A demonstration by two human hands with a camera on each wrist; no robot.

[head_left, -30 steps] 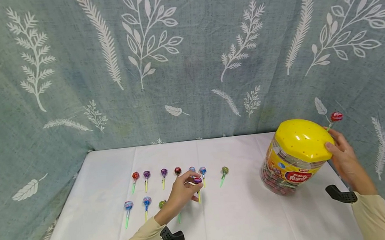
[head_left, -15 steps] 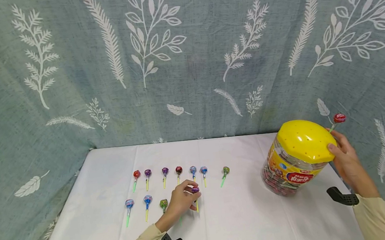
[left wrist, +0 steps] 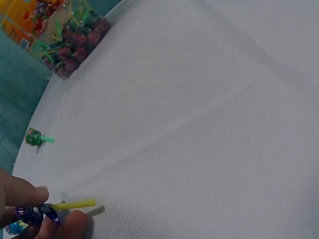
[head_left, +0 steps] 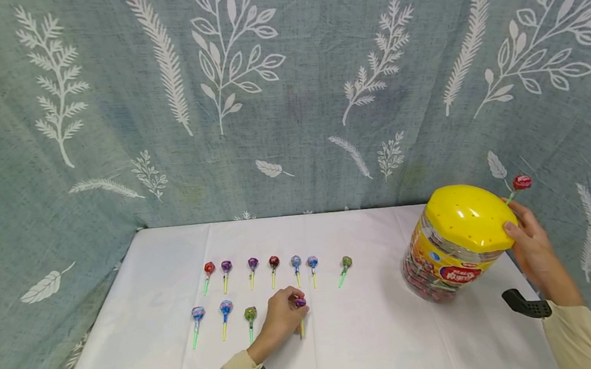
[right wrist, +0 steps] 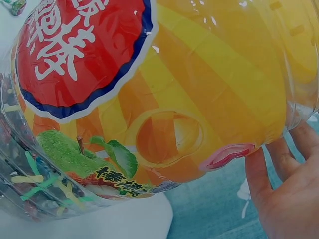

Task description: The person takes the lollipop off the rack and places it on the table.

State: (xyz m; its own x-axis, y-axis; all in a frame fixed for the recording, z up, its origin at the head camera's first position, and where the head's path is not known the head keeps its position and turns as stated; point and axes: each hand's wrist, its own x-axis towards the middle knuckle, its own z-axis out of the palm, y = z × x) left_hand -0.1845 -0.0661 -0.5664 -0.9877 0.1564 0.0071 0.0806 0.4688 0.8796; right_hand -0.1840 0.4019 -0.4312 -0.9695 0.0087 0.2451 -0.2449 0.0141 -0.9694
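Observation:
My left hand pinches a purple-wrapped lollipop by its wrapped head, low over the white cloth in the front row. Its yellow stick points toward me, with a shadow close beside it in the left wrist view. My right hand grips the upper side of a clear plastic jar with a yellow lid, thumb at the lid's edge. The jar leans to the right and has many lollipops inside. A red lollipop sticks up behind the right hand's fingers at the lid.
A back row on the table holds several lollipops, among them a red one and a dark red one. A green lollipop lies apart to their right. Blue ones and a green one form the front row.
My left hand has come down and toward me with the purple lollipop, from beside the back row to the front row. The right hand and jar stay nearly still.

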